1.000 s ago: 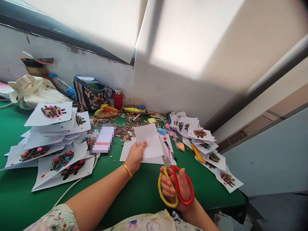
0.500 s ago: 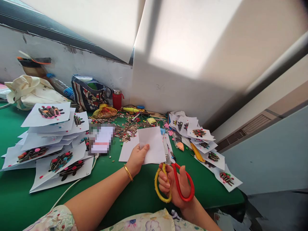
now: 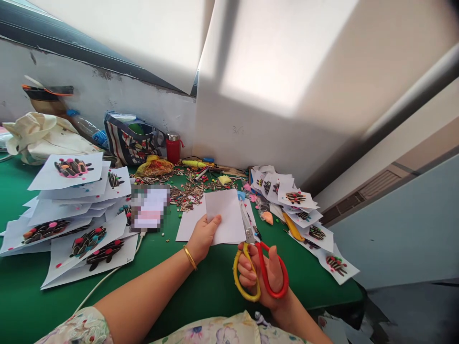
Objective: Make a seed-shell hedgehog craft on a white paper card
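My left hand [image 3: 203, 239], with a gold bangle at the wrist, grips a white paper [image 3: 226, 215] by its lower left part, thumb on top. Under it lies another white sheet [image 3: 188, 224]. My right hand [image 3: 263, 274] holds scissors [image 3: 261, 244] with one yellow and one red handle, fingers through the loops. The blades point away from me, along the right edge of the held paper. Part of the blades is hard to make out against the sheets behind.
Papers with seed designs are piled at the left [image 3: 71, 209] and right [image 3: 308, 215]. A phone [image 3: 150, 208] with a cable lies beside the left pile. Loose seeds [image 3: 186, 193], a red flask [image 3: 173, 149] and a patterned bag [image 3: 131, 143] stand behind.
The scissors' yellow handle has moved right, closer to the red one, and the blades have drawn nearer together. The left hand and paper are nearly unchanged; the whole view has shifted slightly.
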A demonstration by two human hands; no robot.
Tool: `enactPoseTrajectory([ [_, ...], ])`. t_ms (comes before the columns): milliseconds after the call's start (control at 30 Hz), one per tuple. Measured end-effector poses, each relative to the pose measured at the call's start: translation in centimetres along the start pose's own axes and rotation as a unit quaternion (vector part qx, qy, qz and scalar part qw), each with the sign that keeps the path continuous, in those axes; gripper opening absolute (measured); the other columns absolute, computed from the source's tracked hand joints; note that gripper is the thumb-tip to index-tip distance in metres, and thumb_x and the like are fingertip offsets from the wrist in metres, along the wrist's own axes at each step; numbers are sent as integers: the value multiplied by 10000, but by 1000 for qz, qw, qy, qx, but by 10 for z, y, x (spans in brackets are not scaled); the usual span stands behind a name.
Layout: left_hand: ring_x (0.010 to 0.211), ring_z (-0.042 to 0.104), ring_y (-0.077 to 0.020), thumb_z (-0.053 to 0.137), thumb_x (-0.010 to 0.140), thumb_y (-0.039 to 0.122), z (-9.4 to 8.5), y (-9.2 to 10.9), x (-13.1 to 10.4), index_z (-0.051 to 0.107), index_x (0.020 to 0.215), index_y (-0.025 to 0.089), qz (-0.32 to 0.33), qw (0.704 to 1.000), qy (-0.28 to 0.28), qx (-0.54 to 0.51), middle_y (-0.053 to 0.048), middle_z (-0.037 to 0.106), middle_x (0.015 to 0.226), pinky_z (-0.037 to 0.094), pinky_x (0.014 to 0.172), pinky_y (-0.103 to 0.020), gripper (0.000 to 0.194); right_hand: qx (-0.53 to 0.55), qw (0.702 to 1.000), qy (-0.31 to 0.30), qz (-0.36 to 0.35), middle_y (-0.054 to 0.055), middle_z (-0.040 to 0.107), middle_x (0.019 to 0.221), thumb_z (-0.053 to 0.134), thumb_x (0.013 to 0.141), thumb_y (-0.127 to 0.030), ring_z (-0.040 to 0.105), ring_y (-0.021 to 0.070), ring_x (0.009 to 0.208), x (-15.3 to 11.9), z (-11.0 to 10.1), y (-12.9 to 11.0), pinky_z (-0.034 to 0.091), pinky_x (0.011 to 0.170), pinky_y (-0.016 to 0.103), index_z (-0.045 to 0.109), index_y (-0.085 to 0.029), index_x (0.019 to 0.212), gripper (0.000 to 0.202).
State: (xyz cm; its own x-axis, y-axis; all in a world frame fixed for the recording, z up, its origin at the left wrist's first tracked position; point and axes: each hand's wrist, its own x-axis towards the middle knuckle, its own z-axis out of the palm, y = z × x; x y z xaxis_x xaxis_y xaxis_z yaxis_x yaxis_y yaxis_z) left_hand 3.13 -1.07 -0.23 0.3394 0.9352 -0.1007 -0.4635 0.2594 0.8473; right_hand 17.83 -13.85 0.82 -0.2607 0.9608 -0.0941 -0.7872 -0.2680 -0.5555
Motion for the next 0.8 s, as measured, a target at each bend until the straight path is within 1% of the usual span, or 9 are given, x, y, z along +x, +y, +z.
enactPoseTrajectory([
  [167, 788, 679, -219, 755, 701, 484, 1, 1, 0, 638, 1074, 152, -10, 1000, -2, 1, -69, 738, 945, 526, 676, -311, 513, -17, 1000, 8, 0, -20, 445, 741, 568, 777, -738, 277, 54, 535, 0, 2, -1, 262, 490, 171, 585, -155, 1104, 669],
  [367, 790, 677, -218, 768, 682, 486, 1, 4, -1, 641, 1060, 154, -10, 1000, 2, -2, -64, 735, 940, 523, 691, -312, 519, -14, 1000, 0, 1, -25, 438, 729, 562, 797, -716, 263, 54, 530, -1, 2, -1, 251, 486, 179, 589, -144, 1091, 644],
  [600, 734, 670, -205, 763, 685, 503, -2, -2, 0, 655, 1039, 163, -30, 999, -18, 21, -59, 734, 901, 521, 663, -303, 502, -20, 1000, 4, -5, -17, 460, 738, 570, 793, -714, 275, 66, 538, -1, 2, -3, 254, 491, 181, 593, -178, 1037, 590],
  [800, 722, 657, -190, 750, 697, 507, 1, -5, -3, 648, 1032, 166, -36, 999, -25, 19, -50, 730, 890, 514, 640, -282, 489, 1, 1000, 7, -25, -24, 461, 702, 567, 816, -689, 263, 50, 501, 2, -1, -1, 247, 465, 163, 581, -191, 959, 519],
])
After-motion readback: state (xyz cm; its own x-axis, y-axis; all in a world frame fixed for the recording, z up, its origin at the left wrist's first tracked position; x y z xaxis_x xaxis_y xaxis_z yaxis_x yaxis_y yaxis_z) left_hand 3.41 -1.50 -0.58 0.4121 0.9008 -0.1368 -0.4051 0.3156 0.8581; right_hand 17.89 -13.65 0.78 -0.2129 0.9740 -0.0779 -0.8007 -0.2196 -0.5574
